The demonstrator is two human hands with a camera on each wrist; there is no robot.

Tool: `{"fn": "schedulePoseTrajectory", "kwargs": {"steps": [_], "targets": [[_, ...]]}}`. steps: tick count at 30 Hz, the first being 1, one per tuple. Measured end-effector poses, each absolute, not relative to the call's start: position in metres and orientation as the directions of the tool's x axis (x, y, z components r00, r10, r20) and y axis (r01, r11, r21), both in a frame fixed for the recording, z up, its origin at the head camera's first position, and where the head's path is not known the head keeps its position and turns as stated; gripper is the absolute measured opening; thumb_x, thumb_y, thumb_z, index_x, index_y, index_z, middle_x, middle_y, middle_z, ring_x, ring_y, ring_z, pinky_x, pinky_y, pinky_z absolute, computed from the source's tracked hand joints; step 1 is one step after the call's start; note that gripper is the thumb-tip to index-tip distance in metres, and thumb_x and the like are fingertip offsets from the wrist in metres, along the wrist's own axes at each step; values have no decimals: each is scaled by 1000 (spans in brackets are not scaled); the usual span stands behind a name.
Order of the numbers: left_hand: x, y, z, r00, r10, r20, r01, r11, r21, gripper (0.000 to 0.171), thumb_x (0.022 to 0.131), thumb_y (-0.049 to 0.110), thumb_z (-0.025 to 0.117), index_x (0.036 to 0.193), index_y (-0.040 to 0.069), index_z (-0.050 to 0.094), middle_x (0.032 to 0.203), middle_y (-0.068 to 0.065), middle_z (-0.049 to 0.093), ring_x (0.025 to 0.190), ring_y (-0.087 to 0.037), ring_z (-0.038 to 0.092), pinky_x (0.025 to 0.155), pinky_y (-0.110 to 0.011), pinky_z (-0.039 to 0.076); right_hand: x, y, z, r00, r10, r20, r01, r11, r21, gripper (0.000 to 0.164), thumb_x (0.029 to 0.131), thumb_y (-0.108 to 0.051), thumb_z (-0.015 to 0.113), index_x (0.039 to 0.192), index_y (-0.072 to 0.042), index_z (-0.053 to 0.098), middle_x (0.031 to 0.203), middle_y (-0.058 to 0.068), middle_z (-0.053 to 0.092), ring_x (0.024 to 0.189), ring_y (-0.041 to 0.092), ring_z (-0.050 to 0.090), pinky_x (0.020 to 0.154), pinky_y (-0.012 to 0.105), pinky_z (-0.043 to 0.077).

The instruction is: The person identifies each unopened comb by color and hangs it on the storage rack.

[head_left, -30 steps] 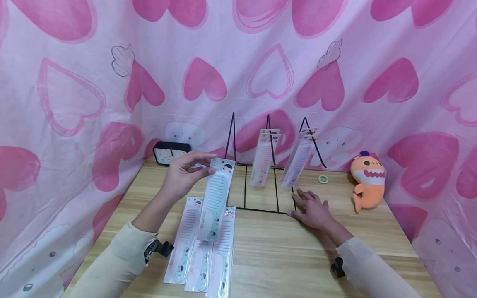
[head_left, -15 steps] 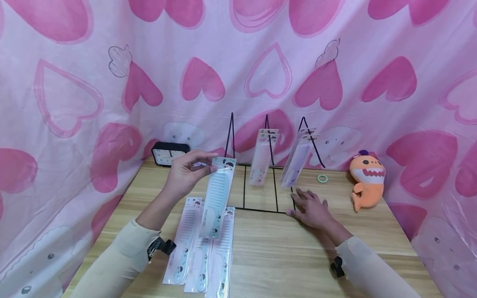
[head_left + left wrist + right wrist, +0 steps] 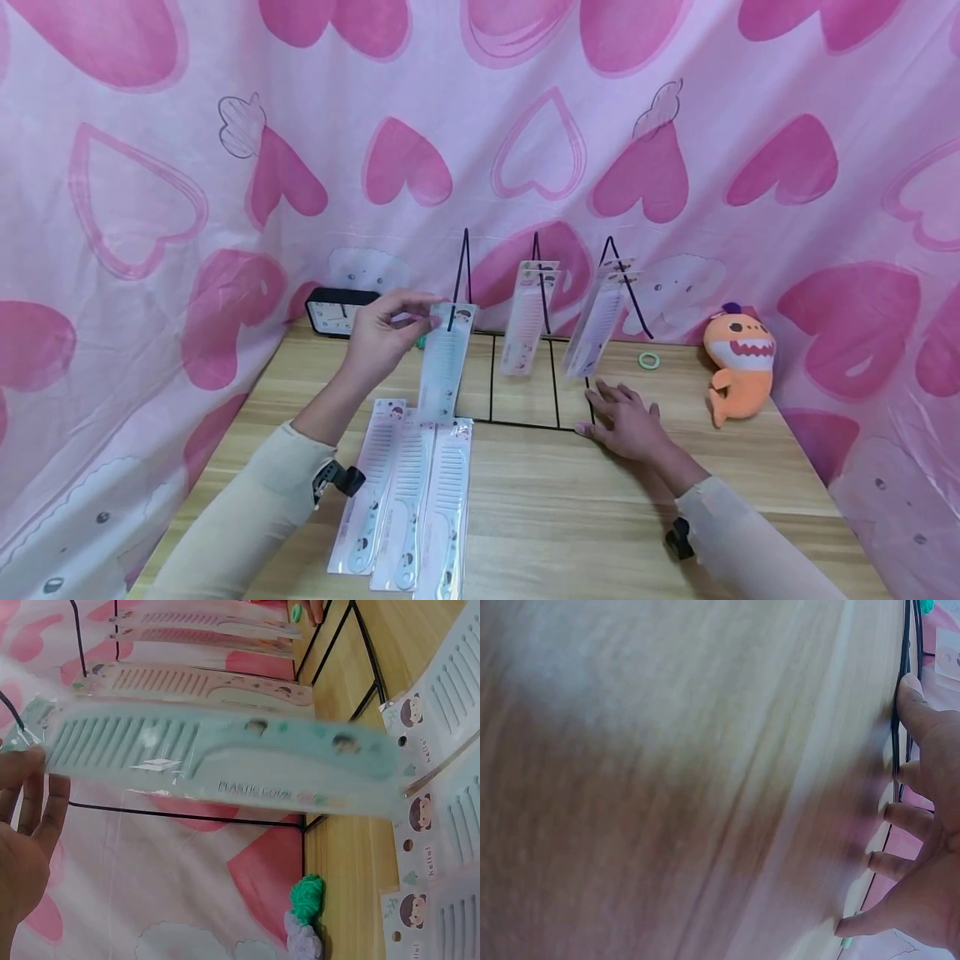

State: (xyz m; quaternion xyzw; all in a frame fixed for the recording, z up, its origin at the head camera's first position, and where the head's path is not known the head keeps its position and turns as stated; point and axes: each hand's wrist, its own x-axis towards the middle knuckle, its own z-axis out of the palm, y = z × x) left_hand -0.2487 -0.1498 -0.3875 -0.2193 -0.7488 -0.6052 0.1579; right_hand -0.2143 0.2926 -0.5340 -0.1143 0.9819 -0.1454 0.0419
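My left hand (image 3: pixel 382 335) pinches the top of a packaged light-green comb (image 3: pixel 444 371) between thumb and fingers. In the head view the left hook of the black wire rack (image 3: pixel 524 424) shows in front of the card's top; the left wrist view has the comb (image 3: pixel 225 754) lengthwise with the hook at its top end. Fingers spread, my right hand (image 3: pixel 626 423) rests on the table at the rack's front right corner. Packaged pink combs (image 3: pixel 525 321) hang on the middle hook, purple ones (image 3: pixel 598 325) on the right hook.
Several packaged green combs (image 3: pixel 408 500) lie overlapping on the wooden table (image 3: pixel 570 517), left of centre. A black clock (image 3: pixel 337 312) stands at the back left. Right of the rack are a green ring (image 3: pixel 648 361) and an orange shark plush (image 3: pixel 742 362). A heart-patterned curtain (image 3: pixel 412 158) surrounds the table.
My left hand has moved the comb forward and slightly up, so its top now meets the left hook. The right hand has stayed at the rack's corner.
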Motion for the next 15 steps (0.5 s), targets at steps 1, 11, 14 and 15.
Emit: {"fn": "schedulePoseTrajectory", "kwargs": {"steps": [1,11,14,15], "targets": [[-251,-149,-388,-853,130,506,521,166,837,30,98,4,83,125,17,85,117,-4,77,105,-14,72,89,-21,65,-214,292,-534,-970,-237,-49,-213,931,-297,83,101,-66,71,165,-15,54,178,17,39,162,58,30,109,102,18],[-271,-141,-390,-835,54,548,549,157,821,29,100,5,82,125,20,85,120,-9,80,106,-10,74,80,-19,65,-213,292,-532,-970,-238,-52,-213,932,-294,83,101,-65,72,164,-14,54,178,18,39,161,59,30,108,102,17],[-276,-139,-390,-829,41,558,557,156,816,29,100,5,82,125,19,85,119,-11,80,104,-11,73,74,-18,64,-214,292,-532,-969,-238,-60,-210,931,-297,82,101,-63,72,165,-14,53,179,18,38,162,60,29,109,102,16],[-278,-138,-389,-825,36,563,562,152,813,29,99,4,82,124,18,85,119,-11,81,104,-11,73,75,-18,64,-214,292,-532,-969,-238,-62,-210,931,-298,82,101,-63,72,165,-14,53,179,18,38,162,60,29,108,102,16]]}}
